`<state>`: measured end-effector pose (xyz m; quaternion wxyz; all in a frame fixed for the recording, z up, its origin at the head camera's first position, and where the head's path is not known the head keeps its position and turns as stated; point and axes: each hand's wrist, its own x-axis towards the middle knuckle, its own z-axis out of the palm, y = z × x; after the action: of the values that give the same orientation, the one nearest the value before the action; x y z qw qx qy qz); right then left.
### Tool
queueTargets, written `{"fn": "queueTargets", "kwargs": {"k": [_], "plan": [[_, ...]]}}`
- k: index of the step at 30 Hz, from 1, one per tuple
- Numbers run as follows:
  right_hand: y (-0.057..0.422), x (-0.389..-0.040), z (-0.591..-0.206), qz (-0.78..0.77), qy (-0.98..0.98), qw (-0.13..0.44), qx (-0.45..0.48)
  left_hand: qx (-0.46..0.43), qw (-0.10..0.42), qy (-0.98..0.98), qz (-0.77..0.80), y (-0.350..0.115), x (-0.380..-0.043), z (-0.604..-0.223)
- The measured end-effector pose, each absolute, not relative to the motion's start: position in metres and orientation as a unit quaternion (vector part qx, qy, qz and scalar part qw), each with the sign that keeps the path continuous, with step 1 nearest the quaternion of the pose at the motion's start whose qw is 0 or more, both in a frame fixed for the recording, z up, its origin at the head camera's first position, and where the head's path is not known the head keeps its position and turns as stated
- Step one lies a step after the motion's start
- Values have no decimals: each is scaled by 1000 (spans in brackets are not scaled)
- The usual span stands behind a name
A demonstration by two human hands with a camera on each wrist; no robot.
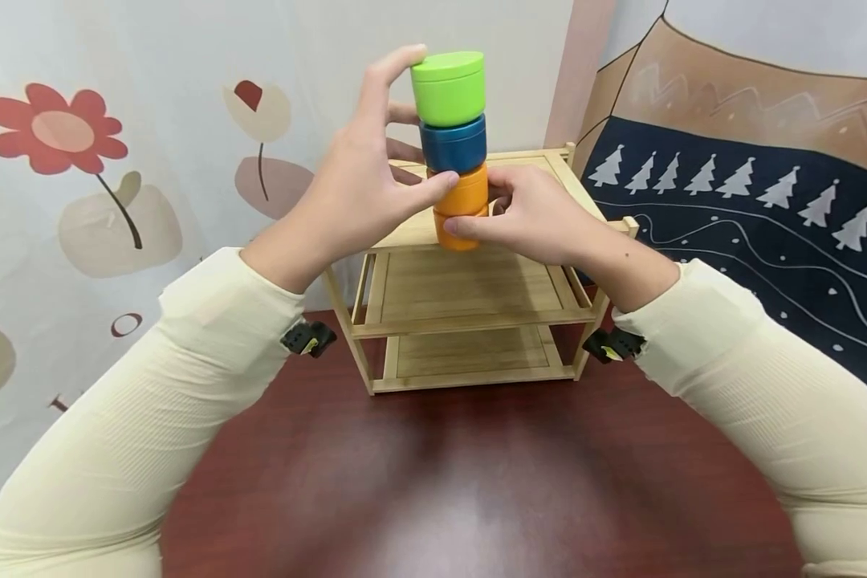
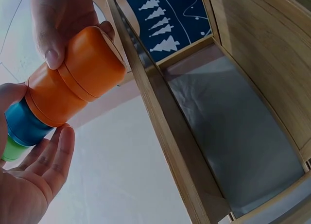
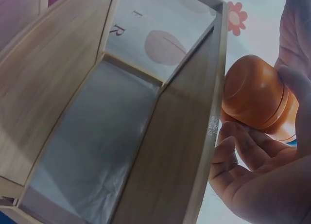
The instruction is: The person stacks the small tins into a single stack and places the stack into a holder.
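A tower of round lidded containers is held up over the wooden rack: a lime green container (image 1: 449,90) on top, a dark blue container (image 1: 454,146) under it, then an upper orange container (image 1: 466,191) and a lower orange container (image 2: 95,63). My left hand (image 1: 361,164) grips the tower from the left, its index fingertip at the green lid's rim and its thumb across the upper orange container. From the right, my right hand (image 1: 542,213) grips the lower orange container, thumb in front. Its other fingers are partly hidden behind the tower.
The light wooden rack (image 1: 470,325) has several shelves and stands on a dark red tabletop (image 1: 477,474). Behind hang a pale flower-print cloth (image 1: 188,64) and, on the right, a dark blue cloth with white trees (image 1: 730,209). Raised rails edge the rack's top shelf.
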<state>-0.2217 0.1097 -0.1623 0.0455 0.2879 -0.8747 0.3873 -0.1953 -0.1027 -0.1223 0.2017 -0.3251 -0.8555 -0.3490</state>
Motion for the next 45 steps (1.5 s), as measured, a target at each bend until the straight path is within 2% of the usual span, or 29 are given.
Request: {"fn": "queueTargets", "kwargs": {"k": [25,45], "plan": [[101,-258,-171,383,-883,51,266,-297,170,-874,-345,-103,-230,-124],[101,-263,-167,389,-883,13,263,-300,178,-877,-330,-102,-238,-126]]}}
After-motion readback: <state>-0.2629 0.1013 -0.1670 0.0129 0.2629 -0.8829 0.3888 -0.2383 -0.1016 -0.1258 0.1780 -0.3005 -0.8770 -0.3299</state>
